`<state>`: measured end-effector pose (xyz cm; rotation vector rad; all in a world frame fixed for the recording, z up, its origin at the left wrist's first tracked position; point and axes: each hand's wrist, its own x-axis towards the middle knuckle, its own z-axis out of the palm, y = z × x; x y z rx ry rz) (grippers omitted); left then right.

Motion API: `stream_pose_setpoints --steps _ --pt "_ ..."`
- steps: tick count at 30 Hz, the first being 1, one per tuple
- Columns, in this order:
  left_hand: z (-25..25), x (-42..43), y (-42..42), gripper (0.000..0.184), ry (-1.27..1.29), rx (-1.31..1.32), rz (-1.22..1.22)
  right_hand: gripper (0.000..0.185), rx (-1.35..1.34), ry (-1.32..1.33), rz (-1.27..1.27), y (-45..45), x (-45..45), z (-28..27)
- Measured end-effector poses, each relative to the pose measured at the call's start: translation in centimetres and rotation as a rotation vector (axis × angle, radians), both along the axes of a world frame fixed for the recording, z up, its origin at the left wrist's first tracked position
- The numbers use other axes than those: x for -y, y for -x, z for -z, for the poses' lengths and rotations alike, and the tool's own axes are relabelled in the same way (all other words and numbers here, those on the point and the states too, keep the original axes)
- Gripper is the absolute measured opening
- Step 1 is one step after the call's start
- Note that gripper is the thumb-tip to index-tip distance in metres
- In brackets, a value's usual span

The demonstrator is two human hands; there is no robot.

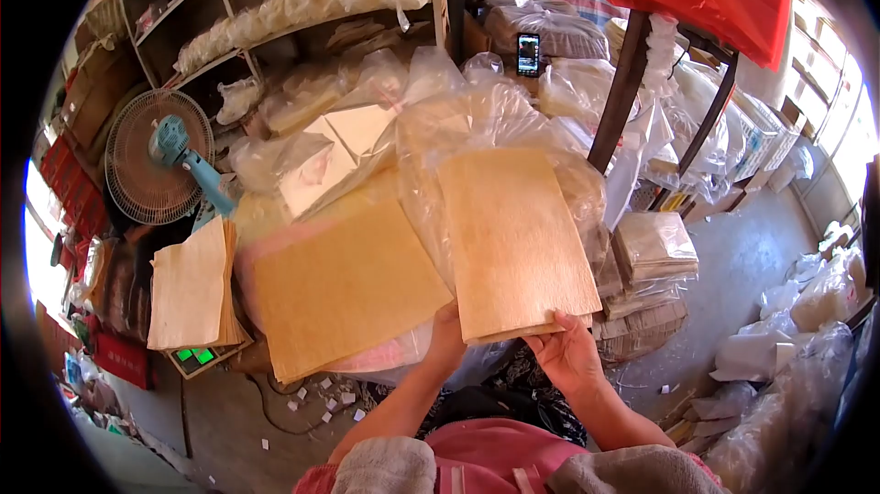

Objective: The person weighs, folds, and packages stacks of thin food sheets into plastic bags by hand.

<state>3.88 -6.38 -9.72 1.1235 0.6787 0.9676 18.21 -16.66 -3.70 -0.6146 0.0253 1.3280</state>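
- Pink garment with grey cloth over each sleeve: nearest the camera, at the lower edge of the view.
- Right hand: closed in a narrow pinch on the near right corner of the tan sheet stack. Thumb lies on the top face; the other fingers curl beneath.
- Left hand: at the near left edge of the same stack. Its fingers are partly hidden by the sheets; whether it grips or only supports cannot be told.
- Tan sheet stack: ahead of the person, right of centre, with its near edge at the hands and its far end toward clear plastic bags.
- Brown sheets: lying flat left of the tan sheet stack, the right corner just beside the left hand.
- Pale stack: farther left, near the fan.
- Plastic-wrapped bundle: right of the tan sheet stack.
- Phone: upright beyond the bags, its screen lit.
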Motion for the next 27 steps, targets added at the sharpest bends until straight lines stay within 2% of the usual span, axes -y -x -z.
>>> stream_pose_setpoints --steps 1,4,8,11,12,14,17,18,19,20,21,23,24,26,27 --pt "0.3 0.0 0.1 0.017 -0.099 -0.072 -0.002 0.019 -0.001 -0.035 0.0 -0.2 -0.5 0.3" --pt "-1.9 0.9 0.9 0.018 -0.073 -0.243 0.229 0.011 0.029 -0.095 0.023 -1.0 -3.1 1.4" --pt "-1.8 1.8 2.6 0.022 -0.041 -0.23 0.275 0.013 0.085 -0.085 0.049 -2.7 -7.2 2.6" --pt "-1.5 1.3 3.7 0.02 -0.096 -0.25 0.324 0.013 0.067 -0.147 0.022 -2.7 -8.4 1.4" --pt "-1.7 1.3 3.8 0.019 -0.063 -0.229 0.365 0.015 0.074 -0.042 0.113 -2.1 -8.5 0.5" --pt "-2.6 1.3 4.1 0.018 0.005 -0.188 0.445 0.018 0.109 -0.167 0.082 -2.9 -8.6 0.9" --pt "-4.1 -0.2 7.5 0.016 -0.306 -0.326 0.31 0.027 0.189 -0.355 0.094 -5.0 -8.8 0.5" --pt "-2.7 -1.7 9.6 0.017 -0.368 -0.444 0.114 0.03 0.284 -0.294 0.201 -4.9 -8.9 -1.3" --pt "0.2 -4.1 12.5 0.022 -0.423 -0.569 -0.078 0.027 0.489 -0.281 0.264 -5.1 -9.0 -2.4" --pt "2.1 -6.1 15.5 0.027 -0.488 -0.696 -0.263 0.021 0.665 -0.272 0.23 -6.7 -8.7 -2.1" --pt "2.3 -7.4 18.0 0.033 -0.343 -0.94 -0.51 0.021 0.922 -0.168 0.271 -6.2 -8.7 -4.1" --pt "3.6 -9.7 23.9 0.034 -0.241 -1.19 -0.8 0.024 1.392 0.151 0.099 -4.3 -8.5 -7.4" --pt "3.9 -10.6 26.5 0.034 -0.179 -1.245 -0.851 0.027 1.16 -0.196 0.168 -4.3 -9.6 -5.5" --pt "4.4 -12.4 30.4 0.035 -0.005 -1.223 -0.792 0.037 1.242 -0.267 0.116 -3.2 -10.6 -5.2" --pt "4.2 -13.2 31.4 0.035 0.112 -1.154 -0.698 0.04 1.53 0.038 -0.02 -2.4 -10.5 -6.6"
